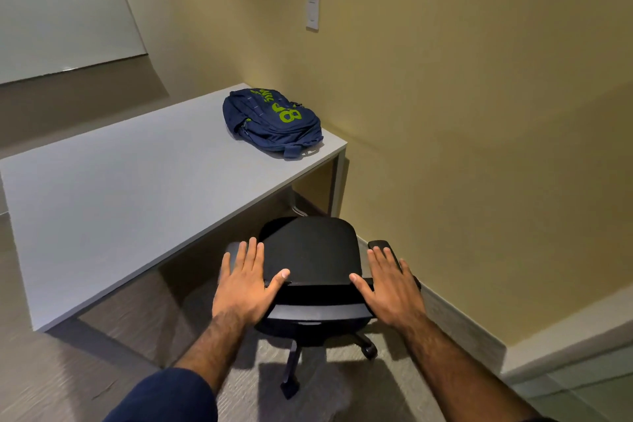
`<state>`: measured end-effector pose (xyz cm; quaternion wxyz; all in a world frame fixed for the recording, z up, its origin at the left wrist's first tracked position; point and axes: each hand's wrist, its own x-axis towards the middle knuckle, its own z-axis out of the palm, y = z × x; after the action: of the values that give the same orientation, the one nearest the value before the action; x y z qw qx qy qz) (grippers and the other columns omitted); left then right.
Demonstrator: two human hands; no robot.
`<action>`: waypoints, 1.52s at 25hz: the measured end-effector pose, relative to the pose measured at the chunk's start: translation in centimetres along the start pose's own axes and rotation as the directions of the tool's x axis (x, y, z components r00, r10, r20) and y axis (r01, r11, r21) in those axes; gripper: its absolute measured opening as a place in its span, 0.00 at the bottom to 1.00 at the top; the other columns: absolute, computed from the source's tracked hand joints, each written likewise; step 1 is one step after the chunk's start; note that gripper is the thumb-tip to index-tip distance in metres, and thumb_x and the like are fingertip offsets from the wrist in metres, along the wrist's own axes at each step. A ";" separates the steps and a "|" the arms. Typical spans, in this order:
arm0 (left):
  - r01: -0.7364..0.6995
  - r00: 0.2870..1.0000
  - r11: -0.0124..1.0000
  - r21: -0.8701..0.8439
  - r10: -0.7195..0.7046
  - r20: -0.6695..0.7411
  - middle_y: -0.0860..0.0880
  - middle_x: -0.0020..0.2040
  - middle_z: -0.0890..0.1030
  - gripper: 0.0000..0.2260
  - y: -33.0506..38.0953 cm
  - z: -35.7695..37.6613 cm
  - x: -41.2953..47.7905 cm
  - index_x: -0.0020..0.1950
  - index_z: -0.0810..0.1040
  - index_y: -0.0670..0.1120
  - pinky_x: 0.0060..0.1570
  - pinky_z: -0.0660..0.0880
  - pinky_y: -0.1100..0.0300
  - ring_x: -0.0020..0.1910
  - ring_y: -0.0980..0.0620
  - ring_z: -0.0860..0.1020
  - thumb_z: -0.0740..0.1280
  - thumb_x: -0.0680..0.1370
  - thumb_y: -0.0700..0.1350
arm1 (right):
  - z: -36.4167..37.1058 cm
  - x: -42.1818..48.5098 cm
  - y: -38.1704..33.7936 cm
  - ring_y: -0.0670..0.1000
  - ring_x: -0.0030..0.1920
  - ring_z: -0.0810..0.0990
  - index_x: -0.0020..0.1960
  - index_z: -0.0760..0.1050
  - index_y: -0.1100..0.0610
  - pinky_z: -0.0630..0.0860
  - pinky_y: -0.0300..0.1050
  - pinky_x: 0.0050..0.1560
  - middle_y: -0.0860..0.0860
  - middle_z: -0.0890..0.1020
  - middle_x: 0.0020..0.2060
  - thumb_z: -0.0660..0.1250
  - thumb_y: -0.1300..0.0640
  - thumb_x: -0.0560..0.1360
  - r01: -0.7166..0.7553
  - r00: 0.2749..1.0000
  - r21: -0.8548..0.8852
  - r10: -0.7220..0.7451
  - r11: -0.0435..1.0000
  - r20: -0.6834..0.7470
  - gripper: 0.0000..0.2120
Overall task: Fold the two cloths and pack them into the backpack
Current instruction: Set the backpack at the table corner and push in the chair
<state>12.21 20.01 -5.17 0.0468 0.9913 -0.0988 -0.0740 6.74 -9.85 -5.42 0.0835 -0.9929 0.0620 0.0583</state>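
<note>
Your backpack (272, 120) lies flat at the far right corner of the tabletop (130, 188), its lower strap end right at the right edge. It is navy with green lettering, and its zips look closed, though the print is upside down from here and partly folded out of sight. It sits well apart from your fingers — the whole near half of the tabletop lies between them and it.

Both of your hands are down on the chair (310, 271) that stands at the table's near right edge. Your left hand (245, 284) lies palm-down with fingers spread and loose over the left armrest, thumb touching the top edge of the backrest. Your right hand (390, 284) rests the same way on the right armrest (380, 245), fingers straight and released, thumb against the backrest's other end. Neither hand grips anything.

The chair seat is hidden behind the backrest, and only 2 legs of its base and 1 caster show. Your right forearm is cut off at the bottom edge; a dark blue sleeve (168, 397) covers your left arm.
</note>
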 end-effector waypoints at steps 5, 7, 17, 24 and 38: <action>0.063 0.998 0.998 -0.023 -0.063 -0.003 0.51 0.80 0.33 0.44 0.5 -0.6 1.7 0.82 0.36 0.48 0.79 0.33 0.45 0.79 0.51 0.33 0.30 0.74 0.75 | -0.8 3.2 0.3 0.48 0.82 0.43 0.83 0.47 0.53 0.42 0.54 0.81 0.47 0.49 0.82 0.33 0.26 0.75 0.040 0.999 0.002 -0.040 0.999 0.037 0.46; 0.081 0.997 0.996 -0.037 -0.081 -0.007 0.51 0.80 0.33 0.45 0.8 -0.7 2.4 0.82 0.36 0.48 0.78 0.33 0.45 0.79 0.51 0.33 0.29 0.72 0.75 | -1.0 4.3 0.7 0.48 0.82 0.43 0.83 0.46 0.52 0.42 0.54 0.81 0.47 0.48 0.82 0.35 0.26 0.76 0.057 0.998 -0.006 -0.057 0.998 0.041 0.44; 0.221 0.975 0.974 -0.054 -0.222 -0.012 0.52 0.81 0.33 0.46 4.6 -0.5 3.8 0.82 0.35 0.49 0.78 0.33 0.46 0.79 0.52 0.32 0.28 0.72 0.76 | -2.4 10.0 4.2 0.49 0.82 0.44 0.83 0.48 0.53 0.43 0.55 0.81 0.49 0.50 0.82 0.31 0.25 0.74 0.211 0.976 -0.033 -0.208 0.977 0.066 0.47; 0.359 0.932 0.931 -0.062 -0.361 -0.029 0.52 0.81 0.34 0.44 8.8 0.2 5.8 0.83 0.39 0.49 0.79 0.35 0.45 0.80 0.52 0.34 0.33 0.75 0.76 | -4.0 15.2 7.6 0.51 0.82 0.47 0.83 0.51 0.55 0.44 0.56 0.81 0.50 0.54 0.82 0.27 0.25 0.69 0.357 0.933 -0.014 -0.356 0.934 0.059 0.53; 0.464 0.882 0.880 -0.096 -0.469 -0.038 0.51 0.81 0.34 0.43 9.7 -0.8 11.0 0.82 0.38 0.47 0.79 0.33 0.46 0.80 0.53 0.33 0.34 0.76 0.74 | -5.3 23.0 7.2 0.49 0.82 0.45 0.83 0.50 0.54 0.42 0.56 0.81 0.48 0.52 0.82 0.25 0.24 0.67 0.438 0.896 -0.039 -0.432 0.898 0.100 0.54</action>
<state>21.17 8.38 -4.85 0.0723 0.9847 0.1475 -0.0574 29.04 -20.47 -4.23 0.0669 -0.9801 -0.1670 0.0843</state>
